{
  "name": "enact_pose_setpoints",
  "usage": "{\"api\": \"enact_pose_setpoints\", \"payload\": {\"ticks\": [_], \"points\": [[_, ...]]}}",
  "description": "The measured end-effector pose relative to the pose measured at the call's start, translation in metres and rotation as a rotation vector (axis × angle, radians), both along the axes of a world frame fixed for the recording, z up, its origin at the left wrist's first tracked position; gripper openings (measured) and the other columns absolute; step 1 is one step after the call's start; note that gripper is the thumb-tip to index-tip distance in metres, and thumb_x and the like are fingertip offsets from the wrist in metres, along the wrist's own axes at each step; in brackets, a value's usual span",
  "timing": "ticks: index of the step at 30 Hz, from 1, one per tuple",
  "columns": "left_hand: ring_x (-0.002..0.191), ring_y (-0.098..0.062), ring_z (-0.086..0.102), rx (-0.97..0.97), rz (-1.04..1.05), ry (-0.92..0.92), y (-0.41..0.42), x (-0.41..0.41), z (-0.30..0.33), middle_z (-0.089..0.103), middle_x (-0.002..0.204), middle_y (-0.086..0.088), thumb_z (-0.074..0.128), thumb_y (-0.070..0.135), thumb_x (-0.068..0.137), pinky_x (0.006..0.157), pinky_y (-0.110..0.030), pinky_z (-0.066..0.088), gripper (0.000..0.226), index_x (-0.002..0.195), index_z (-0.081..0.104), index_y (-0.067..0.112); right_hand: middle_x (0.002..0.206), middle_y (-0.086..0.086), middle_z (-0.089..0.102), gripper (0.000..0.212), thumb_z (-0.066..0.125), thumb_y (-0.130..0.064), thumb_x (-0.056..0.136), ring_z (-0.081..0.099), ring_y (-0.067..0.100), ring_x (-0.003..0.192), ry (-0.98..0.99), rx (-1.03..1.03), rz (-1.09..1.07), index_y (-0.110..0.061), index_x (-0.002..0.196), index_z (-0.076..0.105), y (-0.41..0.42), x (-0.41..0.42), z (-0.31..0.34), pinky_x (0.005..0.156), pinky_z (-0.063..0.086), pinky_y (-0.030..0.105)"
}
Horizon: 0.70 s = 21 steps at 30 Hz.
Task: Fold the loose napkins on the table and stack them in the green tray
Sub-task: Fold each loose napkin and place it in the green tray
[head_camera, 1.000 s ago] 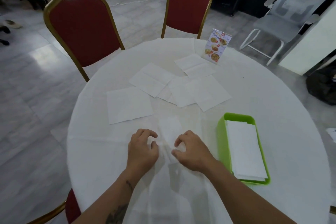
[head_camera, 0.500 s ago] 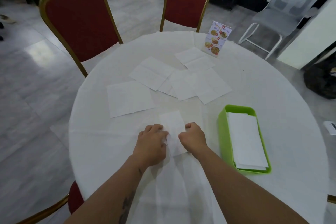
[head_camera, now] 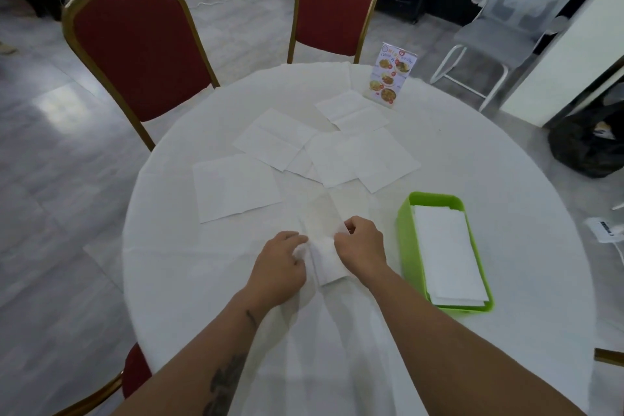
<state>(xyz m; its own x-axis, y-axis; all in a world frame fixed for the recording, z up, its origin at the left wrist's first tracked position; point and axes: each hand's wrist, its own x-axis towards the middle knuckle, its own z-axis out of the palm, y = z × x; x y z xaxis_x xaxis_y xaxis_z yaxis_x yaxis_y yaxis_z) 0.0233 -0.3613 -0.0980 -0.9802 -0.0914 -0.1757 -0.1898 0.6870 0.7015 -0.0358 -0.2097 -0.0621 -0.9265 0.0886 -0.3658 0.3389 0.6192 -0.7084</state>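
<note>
I judge the fold step in hand: my left hand (head_camera: 282, 265) and right hand (head_camera: 359, 245) each pinch the narrow white paper napkin (head_camera: 326, 257). Next, carry it to the green plastic tray (head_camera: 405, 230) at 3 o'clock on the bench.

Round table (head_camera: 506, 179): folded napkin (head_camera: 326, 252) on the near middle, between left hand (head_camera: 282, 267) and right hand (head_camera: 363, 246), both touching it. Tray (head_camera: 405, 233) to the right of the hands, holding a stack of folded napkins (head_camera: 445, 257). Loose napkins (head_camera: 331, 149) spread behind the hands, several overlapping; one loose napkin (head_camera: 236, 187) apart, left. Menu stand (head_camera: 390, 76) at the far edge, behind them. Two chairs (head_camera: 141, 47) beyond the table; office chair (head_camera: 513, 13) far right.
</note>
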Motion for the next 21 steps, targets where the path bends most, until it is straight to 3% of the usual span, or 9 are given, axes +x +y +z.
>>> {"api": "enact_pose_setpoints", "payload": {"ticks": [6,9,13,16,21], "points": [[0.113,-0.008,0.053,0.275,0.076,-0.049,0.04,-0.018,0.03,0.057,0.128,0.006,0.052,0.01,0.089,0.092,-0.018,0.036,0.038,0.122,0.061,0.026,0.065,-0.008,0.062,0.006,0.057,-0.018,0.077,0.056,0.008,0.06,0.201,0.015,-0.09,-0.02,0.073,0.061,0.051,-0.001,0.035,0.05,0.038,0.026],[0.103,-0.008,0.059,0.372,0.028,-0.085,0.068,-0.028,0.045,0.059,0.123,0.006,0.05,0.012,0.09,0.076,-0.017,0.045,0.035,0.118,0.064,0.028,0.073,-0.01,0.066,0.009,0.059,-0.017,0.077,0.06,0.003,0.065,0.227,0.015,-0.168,-0.024,0.082,0.063,0.089,0.0,0.049,0.051,0.038,0.023],[0.093,-0.002,0.061,0.416,-0.058,-0.138,0.106,-0.036,0.055,0.06,0.119,0.009,0.053,0.014,0.089,0.059,-0.008,0.043,0.032,0.114,0.064,0.032,0.081,-0.01,0.066,0.015,0.061,-0.015,0.076,0.06,0.004,0.071,0.211,0.055,-0.248,-0.025,0.088,0.059,0.136,0.004,0.053,0.054,0.039,0.022],[0.098,-0.004,0.061,0.4,-0.095,-0.172,0.127,-0.034,0.057,0.061,0.121,0.01,0.054,0.015,0.089,0.062,-0.011,0.042,0.035,0.118,0.062,0.032,0.095,0.0,0.065,0.028,0.058,-0.015,0.077,0.06,0.02,0.082,0.14,0.11,-0.261,-0.023,0.104,0.056,0.156,0.008,0.049,0.064,0.041,0.03],[0.1,-0.004,0.06,0.334,-0.159,-0.186,0.145,-0.031,0.055,0.061,0.122,0.013,0.05,0.015,0.089,0.073,-0.014,0.045,0.037,0.118,0.061,0.035,0.109,0.008,0.057,0.057,0.057,-0.016,0.077,0.051,0.025,0.085,0.063,0.227,-0.19,-0.024,0.132,0.041,0.162,0.012,0.038,0.071,0.039,0.031]]}}
